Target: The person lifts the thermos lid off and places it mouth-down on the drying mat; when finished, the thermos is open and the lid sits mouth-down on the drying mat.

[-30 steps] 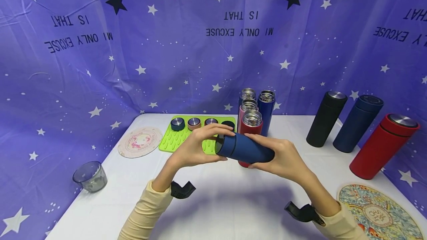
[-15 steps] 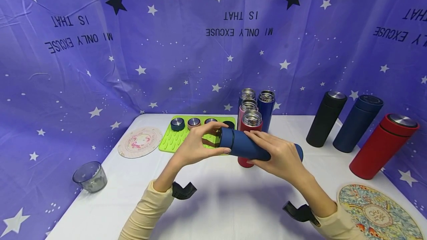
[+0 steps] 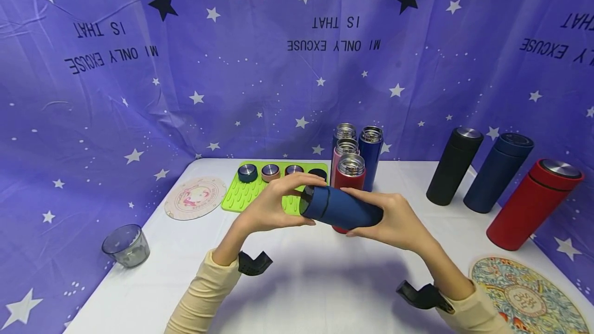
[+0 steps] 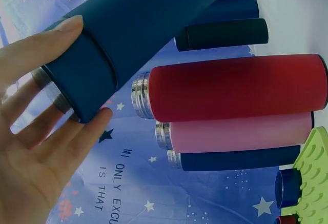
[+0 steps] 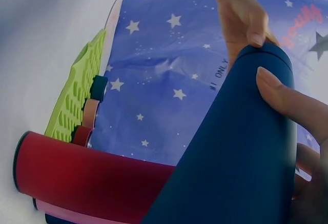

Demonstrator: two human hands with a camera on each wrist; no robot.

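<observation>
Raised above the white table is a dark blue vacuum flask (image 3: 352, 211), tilted with its capped end to the left. My left hand (image 3: 265, 206) holds the flask's lid (image 3: 316, 204) between thumb and fingers; the left wrist view shows the thumb (image 4: 66, 29) across it. The right hand (image 3: 400, 221) grips the body near its base, partly covering it. A thin dark seam runs between lid and body. Just behind stand lidless bottles: a red one (image 3: 350, 175), a pink one (image 4: 241, 130) and two blue ones, the right one (image 3: 370, 153) brighter.
Several small lids, including a dark green one (image 3: 247, 173), sit on a green mat (image 3: 237, 201). Capped black (image 3: 454, 166), blue (image 3: 497, 174) and red (image 3: 533, 207) flasks stand at right. A glass cup (image 3: 126, 246) is near the left edge. Round mats (image 3: 195, 198) lie at both sides.
The right hand turned over the body, showing the flask's base half a second ago, then turned back to its earlier grip. The left hand has stayed at the lid, with little movement.
</observation>
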